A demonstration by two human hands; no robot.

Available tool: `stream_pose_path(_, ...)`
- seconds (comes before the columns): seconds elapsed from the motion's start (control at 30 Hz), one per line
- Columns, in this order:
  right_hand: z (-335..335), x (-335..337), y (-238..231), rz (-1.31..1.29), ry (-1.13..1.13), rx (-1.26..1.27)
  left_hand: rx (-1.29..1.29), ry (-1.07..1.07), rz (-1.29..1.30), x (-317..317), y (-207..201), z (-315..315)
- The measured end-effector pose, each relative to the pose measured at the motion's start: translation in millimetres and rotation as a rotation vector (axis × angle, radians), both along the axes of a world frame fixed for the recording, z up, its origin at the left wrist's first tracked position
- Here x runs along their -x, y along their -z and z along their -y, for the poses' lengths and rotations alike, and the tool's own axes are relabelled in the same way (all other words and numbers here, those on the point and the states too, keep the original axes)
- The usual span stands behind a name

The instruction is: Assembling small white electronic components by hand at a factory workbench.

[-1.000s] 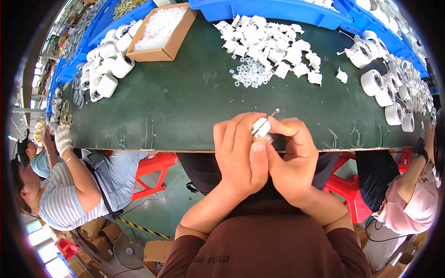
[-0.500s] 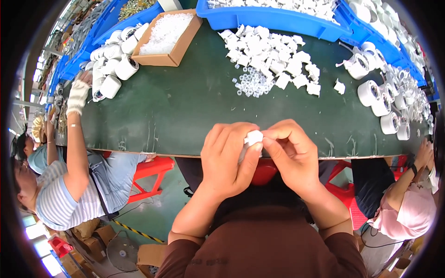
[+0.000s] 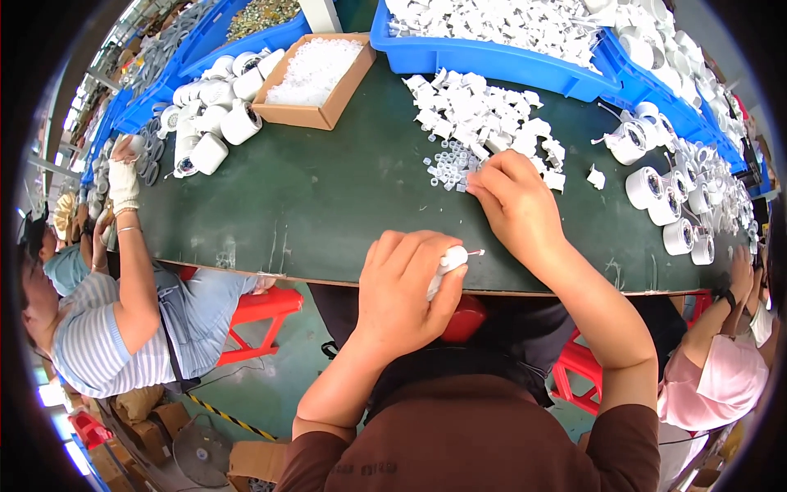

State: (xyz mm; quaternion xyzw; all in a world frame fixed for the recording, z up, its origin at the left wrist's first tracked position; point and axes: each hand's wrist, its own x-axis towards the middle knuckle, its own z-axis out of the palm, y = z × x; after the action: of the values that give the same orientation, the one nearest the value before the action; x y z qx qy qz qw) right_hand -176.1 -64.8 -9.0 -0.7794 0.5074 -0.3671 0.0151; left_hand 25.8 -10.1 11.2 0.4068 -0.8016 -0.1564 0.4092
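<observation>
One white piece in the left hand, wire out; right hand at the clear rings; work looks part-way.
From the left: round white cases (image 3: 209, 152) lie grouped on the bench (image 3: 328, 205), beside a cardboard box (image 3: 299, 116) of clear bits. Left hand (image 3: 402, 287): fingers closed round the white piece (image 3: 453, 260), just above the bench's near edge, a thin wire (image 3: 473, 253) with a tiny plug poking out rightward. Ring on it or not: too small to tell. Next, a pile of clear rings (image 3: 449, 168); right hand (image 3: 516, 201), fingers narrow at its edge; cannot tell whether they hold one. Behind, a large heap of white parts (image 3: 467, 107), loose, so I judge plenty left. Far right, round white units (image 3: 643, 188); cannot tell if finished.
</observation>
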Motion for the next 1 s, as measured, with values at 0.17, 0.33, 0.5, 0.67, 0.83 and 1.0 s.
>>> stream_pose_path(0.17,-11,7,-3,0.202,0.014,-0.168,-0.015,0.026,0.022,3,-6,0)
stream_pose_path(0.33,-30,18,-18,0.616,0.051,-0.482,-0.027,0.02,0.079,13,-5,0)
stream_pose_path(0.5,-71,19,-38,0.708,-0.233,-0.584,-0.039,0.002,0.062,19,-3,3)
stream_pose_path(0.67,-81,8,-24,0.757,-0.223,-0.57,-0.031,0.03,0.107,21,-3,5)
stream_pose_path(0.83,-77,4,-19,1.069,-0.278,-0.712,0.017,0.043,0.07,20,1,6)
stream_pose_path(1.0,-72,4,-25,1.207,-0.24,-0.941,-0.001,0.047,0.079,20,0,3)
